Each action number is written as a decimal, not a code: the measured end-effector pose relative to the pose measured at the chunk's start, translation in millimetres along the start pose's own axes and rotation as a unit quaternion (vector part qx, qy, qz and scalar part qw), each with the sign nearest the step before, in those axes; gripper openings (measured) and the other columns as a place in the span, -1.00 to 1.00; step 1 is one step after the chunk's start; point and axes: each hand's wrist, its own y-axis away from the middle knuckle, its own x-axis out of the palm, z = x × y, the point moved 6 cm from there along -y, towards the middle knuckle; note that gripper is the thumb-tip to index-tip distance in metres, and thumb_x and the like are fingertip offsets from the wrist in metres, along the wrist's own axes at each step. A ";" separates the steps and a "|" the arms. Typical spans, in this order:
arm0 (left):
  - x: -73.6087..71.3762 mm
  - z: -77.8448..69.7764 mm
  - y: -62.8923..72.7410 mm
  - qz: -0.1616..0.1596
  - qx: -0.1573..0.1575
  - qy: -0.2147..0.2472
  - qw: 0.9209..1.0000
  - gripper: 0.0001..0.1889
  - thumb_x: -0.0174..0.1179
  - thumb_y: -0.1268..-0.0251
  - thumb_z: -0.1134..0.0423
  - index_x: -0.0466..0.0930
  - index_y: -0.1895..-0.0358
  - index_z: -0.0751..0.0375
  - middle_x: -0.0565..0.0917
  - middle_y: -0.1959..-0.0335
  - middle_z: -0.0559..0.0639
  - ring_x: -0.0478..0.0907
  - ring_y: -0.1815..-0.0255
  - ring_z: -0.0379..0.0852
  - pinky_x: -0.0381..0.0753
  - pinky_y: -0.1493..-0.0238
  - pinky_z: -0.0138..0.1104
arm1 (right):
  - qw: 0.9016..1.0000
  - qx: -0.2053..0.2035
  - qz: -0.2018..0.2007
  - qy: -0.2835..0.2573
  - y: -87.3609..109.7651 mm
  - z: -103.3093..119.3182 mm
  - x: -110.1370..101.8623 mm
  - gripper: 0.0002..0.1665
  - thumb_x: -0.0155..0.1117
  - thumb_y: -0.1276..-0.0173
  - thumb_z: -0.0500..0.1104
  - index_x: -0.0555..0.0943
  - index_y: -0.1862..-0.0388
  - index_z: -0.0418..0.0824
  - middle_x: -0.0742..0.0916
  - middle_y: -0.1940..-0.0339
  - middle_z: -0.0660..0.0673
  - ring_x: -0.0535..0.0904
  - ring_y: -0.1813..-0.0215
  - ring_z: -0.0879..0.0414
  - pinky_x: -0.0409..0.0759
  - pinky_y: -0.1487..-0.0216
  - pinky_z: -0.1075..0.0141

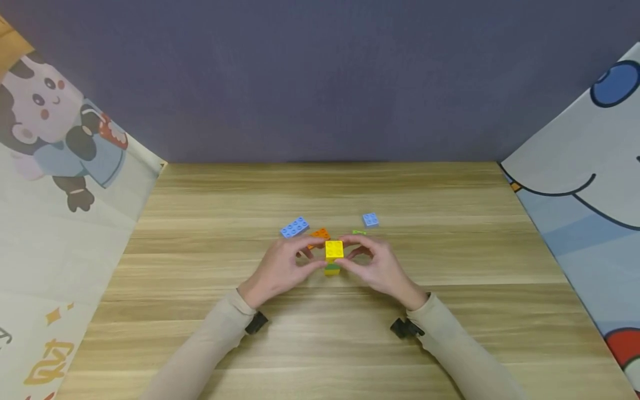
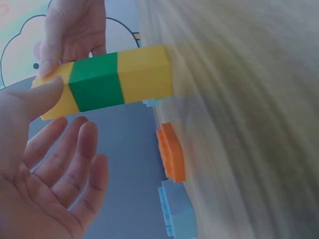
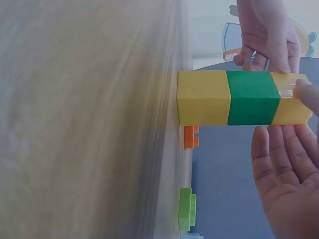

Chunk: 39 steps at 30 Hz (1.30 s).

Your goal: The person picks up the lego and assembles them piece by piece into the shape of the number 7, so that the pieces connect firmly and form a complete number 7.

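Note:
A tower of three toy building blocks stands upright on the wooden table. Its top yellow block (image 1: pixel 334 250) shows studs, a green block (image 2: pixel 97 82) is in the middle, and another yellow block (image 3: pixel 204 98) forms the base. My left hand (image 1: pixel 282 265) pinches the top yellow block from the left with thumb and index finger. From the right, my right hand (image 1: pixel 380 268) pinches the same block likewise. In both wrist views the other fingers are spread away from the tower. From above, the top block and hands hide much of the lower blocks.
Behind the left hand lie a long blue block (image 1: pixel 295 227) and a partly covered orange block (image 1: pixel 320 234). A light green block (image 3: pixel 185 209) sits behind the right hand, with a small blue block (image 1: pixel 370 219) farther back. Printed panels flank the table; a dark panel (image 1: pixel 330 83) closes the back.

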 end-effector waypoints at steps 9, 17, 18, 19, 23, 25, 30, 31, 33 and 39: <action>9.8 15.4 0.5 0.039 -0.015 -0.086 0.995 -0.61 0.52 -0.33 0.17 0.77 -0.18 0.14 0.86 -0.05 0.04 0.78 0.22 -0.16 0.63 0.37 -0.46 | 1.000 0.013 0.003 0.002 0.1 -2.7 1.2 -0.52 0.58 -0.27 -0.39 0.69 -0.17 -0.39 0.81 -0.11 -0.31 0.80 0.09 -0.13 0.83 0.04 0.18; 11.4 28.9 -2.2 0.034 -0.036 -0.110 0.993 -0.64 0.48 -0.36 0.15 0.78 -0.16 0.13 0.84 -0.06 0.09 0.78 0.21 -0.08 0.77 0.20 -0.27 | 1.000 0.009 0.006 0.001 0.7 -1.7 2.4 -0.53 0.57 -0.29 -0.38 0.69 -0.18 -0.39 0.81 -0.10 -0.31 0.79 0.06 -0.15 0.82 0.04 0.23; 11.6 30.8 -2.6 0.033 -0.039 -0.112 0.992 -0.64 0.48 -0.36 0.14 0.78 -0.16 0.13 0.83 -0.09 0.09 0.80 0.13 -0.04 0.80 0.10 -0.21 | 1.000 0.010 0.007 0.000 0.9 -2.0 2.5 -0.52 0.57 -0.29 -0.38 0.69 -0.18 -0.39 0.81 -0.10 -0.31 0.79 0.05 -0.14 0.82 0.04 0.23; 11.7 32.7 -3.1 0.032 -0.043 -0.114 0.992 -0.64 0.47 -0.37 0.13 0.78 -0.17 0.12 0.83 -0.12 0.09 0.81 0.01 0.00 0.80 -0.01 -0.16 | 1.000 0.009 0.007 0.001 1.1 -2.7 2.7 -0.52 0.57 -0.30 -0.37 0.69 -0.18 -0.39 0.81 -0.09 -0.31 0.79 0.05 -0.14 0.82 0.04 0.24; 11.8 39.0 -5.8 0.020 -0.055 -0.109 0.992 -0.65 0.47 -0.37 0.14 0.78 -0.15 0.14 0.80 -0.18 0.12 0.77 -0.15 0.09 0.77 -0.18 -0.04 | 1.000 0.011 0.006 0.003 1.6 -3.4 2.9 -0.51 0.58 -0.30 -0.36 0.68 -0.19 -0.38 0.81 -0.09 -0.30 0.79 0.07 -0.12 0.82 0.03 0.24; 11.7 40.9 -7.5 0.017 -0.059 -0.109 0.992 -0.66 0.47 -0.38 0.15 0.79 -0.15 0.14 0.79 -0.20 0.12 0.76 -0.19 0.10 0.75 -0.23 -0.02 | 1.000 0.012 0.004 0.006 1.7 -3.5 2.7 -0.51 0.58 -0.29 -0.36 0.68 -0.19 -0.38 0.81 -0.09 -0.30 0.80 0.08 -0.11 0.82 0.03 0.24; 11.8 45.7 -12.9 0.019 -0.067 -0.115 0.991 -0.65 0.46 -0.39 0.17 0.77 -0.18 0.15 0.78 -0.22 0.12 0.73 -0.24 0.11 0.70 -0.30 -0.01 | 1.000 0.021 0.005 0.006 1.7 -3.1 2.2 -0.51 0.59 -0.29 -0.36 0.69 -0.19 -0.37 0.81 -0.11 -0.28 0.79 0.07 -0.11 0.82 0.02 0.23; 12.1 47.0 -14.2 0.020 -0.070 -0.117 0.990 -0.64 0.46 -0.39 0.17 0.77 -0.19 0.15 0.78 -0.22 0.11 0.73 -0.24 0.11 0.70 -0.31 -0.01 | 1.000 0.022 0.005 0.006 1.8 -3.2 2.1 -0.51 0.59 -0.29 -0.35 0.69 -0.19 -0.37 0.81 -0.11 -0.28 0.79 0.07 -0.11 0.82 0.02 0.22; 12.8 49.0 -17.0 0.023 -0.074 -0.120 0.990 -0.63 0.46 -0.39 0.18 0.76 -0.21 0.16 0.78 -0.22 0.12 0.72 -0.25 0.12 0.68 -0.33 -0.01 | 1.000 0.025 0.005 0.007 1.9 -3.5 1.9 -0.51 0.59 -0.29 -0.35 0.69 -0.19 -0.36 0.81 -0.11 -0.28 0.79 0.06 -0.10 0.82 0.02 0.21; 15.1 53.3 -24.4 0.032 -0.089 -0.123 0.988 -0.58 0.47 -0.37 0.16 0.74 -0.25 0.14 0.77 -0.22 0.10 0.71 -0.26 0.11 0.65 -0.36 0.00 | 1.000 0.027 0.005 0.003 2.1 -4.1 1.4 -0.51 0.59 -0.29 -0.35 0.69 -0.19 -0.35 0.81 -0.11 -0.27 0.78 0.03 -0.11 0.82 0.03 0.18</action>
